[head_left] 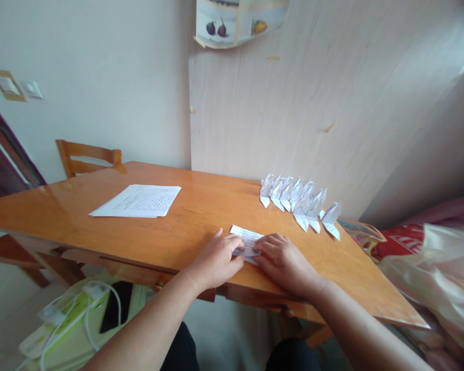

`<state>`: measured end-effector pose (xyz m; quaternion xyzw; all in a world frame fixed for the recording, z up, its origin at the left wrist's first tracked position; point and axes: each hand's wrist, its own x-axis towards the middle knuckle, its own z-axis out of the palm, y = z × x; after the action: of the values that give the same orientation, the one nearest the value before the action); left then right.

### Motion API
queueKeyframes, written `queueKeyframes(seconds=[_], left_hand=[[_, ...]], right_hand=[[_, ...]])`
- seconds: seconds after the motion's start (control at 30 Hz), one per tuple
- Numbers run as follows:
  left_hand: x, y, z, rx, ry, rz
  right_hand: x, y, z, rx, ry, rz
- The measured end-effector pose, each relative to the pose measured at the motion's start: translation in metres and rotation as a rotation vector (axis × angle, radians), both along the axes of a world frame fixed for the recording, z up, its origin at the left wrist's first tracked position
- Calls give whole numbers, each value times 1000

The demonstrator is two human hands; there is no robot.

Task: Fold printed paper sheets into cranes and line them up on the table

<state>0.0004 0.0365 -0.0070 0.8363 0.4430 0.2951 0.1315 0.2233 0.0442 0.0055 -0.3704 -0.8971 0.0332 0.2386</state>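
Observation:
A small folded piece of printed paper [247, 238] lies near the front edge of the wooden table, between my two hands. My left hand [219, 257] grips its left side, with the fingers curled and the thumb close to them. On the opposite side, my right hand [284, 259] holds the right part of the paper with bent fingers pressed against it. The fingers cover both sides and part of the lower edge. Beyond my right hand stand several folded paper pieces [302, 205] with upright pointed flaps, grouped in rows.
A stack of printed sheets [137, 201] rests on the left of the table [201, 206]. Plastic bags [433, 278] crowd the right side. A chair [88, 157] stands at the far left. Below the table's left are a power strip [62, 319] with white cables and a dark phone-like slab [116, 306].

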Motion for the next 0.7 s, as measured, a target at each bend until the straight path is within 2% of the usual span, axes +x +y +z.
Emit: queueKeyframes(seconds=[0.23, 0.4, 0.57, 0.7], left_hand=[[2, -2, 2, -8, 31, 11], [2, -4, 5, -38, 16, 5], [1, -4, 5, -40, -7, 55], [-6, -1, 0, -86, -112, 91]], right_hand=[[-8, 10, 10, -1, -49, 114], [-9, 13, 6, -14, -95, 116], [-8, 12, 5, -32, -96, 106], [-7, 12, 5, -49, -91, 103]])
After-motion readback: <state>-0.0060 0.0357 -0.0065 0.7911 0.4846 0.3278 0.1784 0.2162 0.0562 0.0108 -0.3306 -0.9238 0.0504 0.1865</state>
